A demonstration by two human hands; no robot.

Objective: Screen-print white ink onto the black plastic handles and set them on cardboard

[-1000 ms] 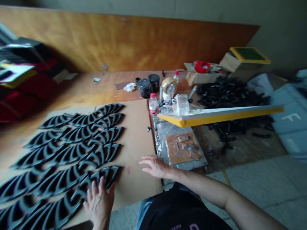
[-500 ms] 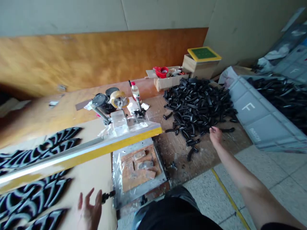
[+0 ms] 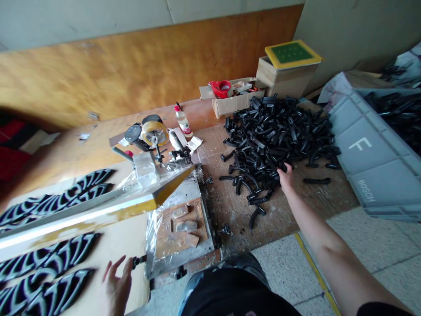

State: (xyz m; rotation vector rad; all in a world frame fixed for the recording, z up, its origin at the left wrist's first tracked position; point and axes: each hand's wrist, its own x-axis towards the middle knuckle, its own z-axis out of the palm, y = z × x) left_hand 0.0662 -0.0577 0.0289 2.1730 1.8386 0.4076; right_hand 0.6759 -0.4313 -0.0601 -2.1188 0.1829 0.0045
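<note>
1. Right hand is stretched out to the near edge of the pile of black curved parts on the counter. Fingers are in among the parts; whether they have closed on one I cannot tell.
2. Left hand rests released, fingers spread, on the cardboard beside the jig, close to its small knob.
3. Risk: the parts look tangled, so pulling one could drag others along and roll loose strays off the counter edge.
4. Risk: the yellow-edged screen frame stands raised over the jig; a bump from the left arm could drop it.
5. Risk: printed pieces lie just beside the left hand; a slide could smudge or shift them.
6. Bottle and tape roll stand behind the jig and are easy to knock when reaching across.
</note>
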